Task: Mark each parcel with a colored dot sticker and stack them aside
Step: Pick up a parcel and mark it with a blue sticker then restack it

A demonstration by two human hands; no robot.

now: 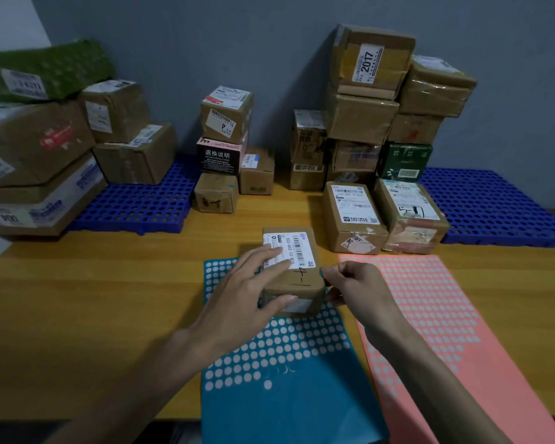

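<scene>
The left hand (253,283) lies flat-fingered across the white shipping label of a small brown cardboard parcel (302,285), thumb against its near face, steadying it. The right hand (353,283) pinches what looks to be a small teal dot sticker (320,274) between thumb and forefinger at the box's right edge. The parcel rests on a blue sticker sheet (285,395) on the yellow wooden table (93,299), beside a pink sticker sheet (430,299). Both forearms reach forward and converge on the box. It appears light and stiff, its taped faces perhaps slick, and is probably best lifted by its two long sides.
</scene>
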